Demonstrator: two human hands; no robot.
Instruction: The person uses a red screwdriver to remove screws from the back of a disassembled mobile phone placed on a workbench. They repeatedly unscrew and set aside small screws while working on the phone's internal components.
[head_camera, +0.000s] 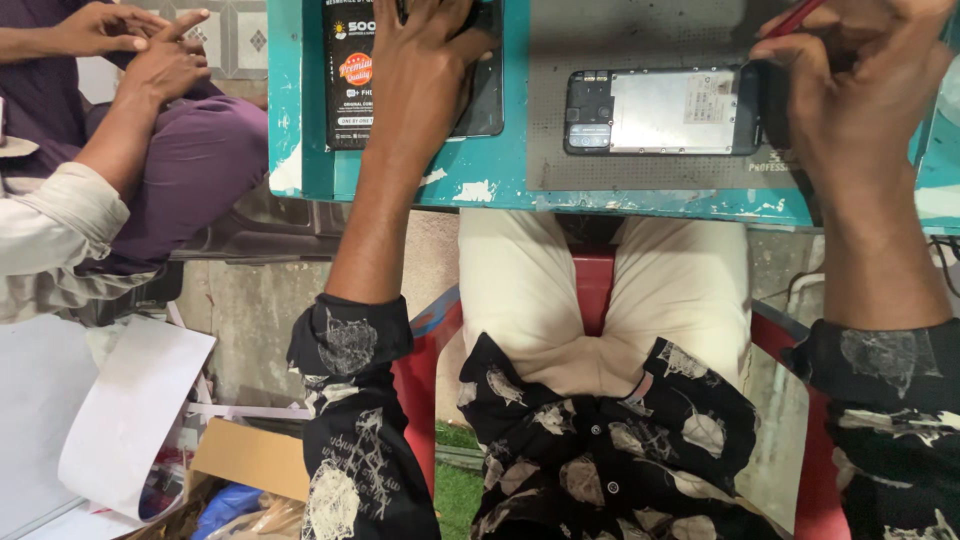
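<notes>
Along the top of the frame, on a chipped teal tabletop (480, 185), we see a phone repair in hand. Our left hand (425, 70) lies flat, fingers spread narrow, pressing down on a black retail package (350, 75) and a dark slab partly hidden beneath the palm; the pressure seems meant to keep them from sliding. We cannot tell whether the slab is a screen or a back cover.

At upper right, our right hand (855, 85) is closed around a thin red tool (795, 17), only its shaft showing at the frame's top edge. The grip is pen-like, as fine work would need. The opened smartphone (662, 111) lies face down on a grey work mat (650, 150), its back removed so that the silver battery and dark camera module show. The mat likely holds it steady. The phone sits just left of the right hand, its right end touching or passing under the fingers, and well right of the left hand.

At upper left, another person in purple trousers (190, 160) sits with hands folded. Below centre, our cream trousers rest on a red plastic chair (590, 280); paper sheets (130, 410) and a cardboard box (250, 455) crowd the lower left.
</notes>
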